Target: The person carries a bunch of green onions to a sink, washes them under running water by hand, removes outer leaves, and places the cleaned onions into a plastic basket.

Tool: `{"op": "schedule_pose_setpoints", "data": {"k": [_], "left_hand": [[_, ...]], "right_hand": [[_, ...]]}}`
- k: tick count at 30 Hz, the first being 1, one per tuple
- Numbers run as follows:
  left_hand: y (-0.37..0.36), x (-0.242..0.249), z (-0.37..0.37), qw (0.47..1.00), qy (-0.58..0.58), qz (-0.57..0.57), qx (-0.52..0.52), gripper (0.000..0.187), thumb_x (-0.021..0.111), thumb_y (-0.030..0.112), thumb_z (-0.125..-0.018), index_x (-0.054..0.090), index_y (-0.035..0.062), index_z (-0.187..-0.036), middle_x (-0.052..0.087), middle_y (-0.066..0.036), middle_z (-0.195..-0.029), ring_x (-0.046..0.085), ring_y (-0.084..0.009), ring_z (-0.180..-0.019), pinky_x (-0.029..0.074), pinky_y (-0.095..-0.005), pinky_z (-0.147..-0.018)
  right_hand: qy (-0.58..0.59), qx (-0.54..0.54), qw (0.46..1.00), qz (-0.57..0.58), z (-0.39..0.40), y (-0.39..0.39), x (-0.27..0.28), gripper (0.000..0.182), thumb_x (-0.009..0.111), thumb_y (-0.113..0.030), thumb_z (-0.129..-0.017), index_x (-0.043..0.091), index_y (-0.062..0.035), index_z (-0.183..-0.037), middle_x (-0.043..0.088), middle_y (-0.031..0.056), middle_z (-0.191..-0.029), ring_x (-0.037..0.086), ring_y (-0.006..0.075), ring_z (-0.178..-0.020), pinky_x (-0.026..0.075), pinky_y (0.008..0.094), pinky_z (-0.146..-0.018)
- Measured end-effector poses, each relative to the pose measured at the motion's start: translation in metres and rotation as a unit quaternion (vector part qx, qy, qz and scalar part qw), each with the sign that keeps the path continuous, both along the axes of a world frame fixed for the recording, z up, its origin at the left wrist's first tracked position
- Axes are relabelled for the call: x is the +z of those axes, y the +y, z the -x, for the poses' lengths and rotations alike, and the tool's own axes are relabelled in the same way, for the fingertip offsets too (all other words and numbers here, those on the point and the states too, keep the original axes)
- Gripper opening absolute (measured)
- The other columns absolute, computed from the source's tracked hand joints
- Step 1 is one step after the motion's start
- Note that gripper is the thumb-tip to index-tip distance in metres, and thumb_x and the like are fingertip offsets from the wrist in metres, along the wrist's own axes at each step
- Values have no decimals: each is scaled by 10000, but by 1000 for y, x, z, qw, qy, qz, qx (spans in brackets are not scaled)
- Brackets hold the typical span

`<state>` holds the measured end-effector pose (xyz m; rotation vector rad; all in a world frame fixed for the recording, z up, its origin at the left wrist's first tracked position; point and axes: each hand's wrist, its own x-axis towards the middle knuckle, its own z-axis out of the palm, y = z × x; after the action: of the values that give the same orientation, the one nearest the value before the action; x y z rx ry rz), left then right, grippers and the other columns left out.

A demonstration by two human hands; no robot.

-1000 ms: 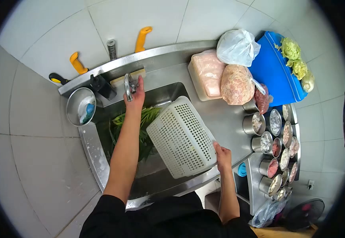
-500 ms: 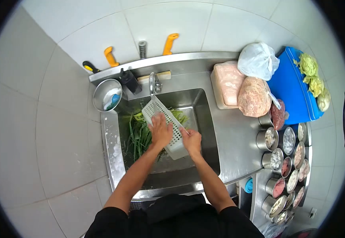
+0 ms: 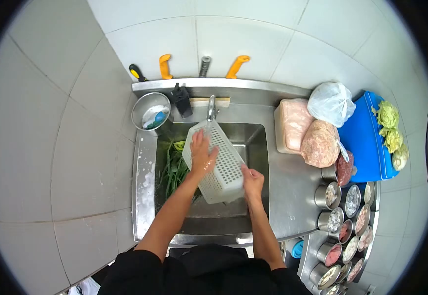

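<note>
No readable text, brand, number or sign.
Impossible to read any letters or label — not on the white basket (image 3: 229,171), not on the black bottle (image 3: 182,102), not on the blue box (image 3: 364,148) — and likewise on the white plastic bag (image 3: 332,102).

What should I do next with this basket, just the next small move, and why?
I'd probably tilt the white perforated plastic basket slightly, right hand on its rim: the silver metal tap is running onto its upper end, while your left hand rubs there.
</note>
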<state>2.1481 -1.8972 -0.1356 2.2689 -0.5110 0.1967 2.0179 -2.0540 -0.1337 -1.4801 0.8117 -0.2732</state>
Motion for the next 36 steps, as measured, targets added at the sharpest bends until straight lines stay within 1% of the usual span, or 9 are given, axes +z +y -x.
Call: {"op": "schedule_pose_setpoints", "data": {"k": [7,9,17,20,23,26,28,33,36], "left_hand": [[35,13,-71,999,-14,25,37,609,489,442,-901,419,55,-1366,349,-215,-1439,284,-387,-1340,185,-551,-1072],[63,26,-80,907,420,-29,-2,738,414,583,-902,327,83,-1439,319,-195,-1473,232,-364,-1381,148,-504,-1103],[87,-52,-80,852,482,200,28,701,500,624,-868,575,44,-1255,514,-168,-1326,449,-272,-1266,293,-446,-1081],[110,-75,-93,747,568,340,54,467,665,382,-863,637,-30,-1082,676,-112,-991,656,-217,-823,541,-341,-722],[127,-60,-75,769,517,357,119,476,633,386,-886,629,-52,-1072,667,-132,-1027,649,-222,-871,524,-358,-785],[152,-60,-45,768,488,378,172,468,602,370,-910,609,-58,-1101,660,-140,-1059,647,-230,-884,516,-378,-802],[163,-65,-20,728,444,494,172,492,544,381,-942,576,-67,-1142,655,-142,-1071,644,-243,-910,511,-393,-812],[151,-80,29,732,377,498,272,535,470,417,-966,549,-68,-1177,640,-146,-1107,631,-255,-975,504,-404,-849],[169,-76,42,710,353,552,259,549,443,421,-975,534,-77,-1189,622,-149,-1142,619,-255,-1009,495,-405,-875]], "right_hand": [[-77,-57,955,-281,25,7,-12,341,644,-215,-898,607,89,-1047,662,133,-972,627,171,-835,496,291,-757],[-66,-60,948,-305,39,-4,-24,367,627,-212,-908,583,96,-1101,654,151,-1037,636,195,-903,497,310,-811],[-55,38,910,-410,44,-80,-93,470,538,-344,-934,543,16,-1237,626,138,-1166,612,246,-1051,488,383,-901],[38,55,981,-182,13,-99,-117,403,608,-318,-905,618,26,-1116,666,87,-1013,613,195,-928,480,339,-822],[-18,-7,1000,-12,-27,-87,-131,489,538,-449,-929,636,6,-1080,667,100,-971,597,184,-895,460,325,-818],[36,78,985,152,-49,-44,-57,461,512,-414,-927,647,-2,-1082,638,195,-1084,578,354,-1035,419,436,-919],[123,79,889,433,-65,-10,-46,477,512,-376,-911,598,21,-1161,542,218,-1255,453,412,-1193,317,530,-1004],[-74,140,873,460,-103,122,-12,741,517,-427,-903,307,109,-1369,260,366,-1410,186,494,-1352,97,549,-1121],[-189,263,834,447,-105,116,15,637,550,-357,-890,372,15,-1376,311,283,-1426,242,421,-1358,144,538,-1116]]}}
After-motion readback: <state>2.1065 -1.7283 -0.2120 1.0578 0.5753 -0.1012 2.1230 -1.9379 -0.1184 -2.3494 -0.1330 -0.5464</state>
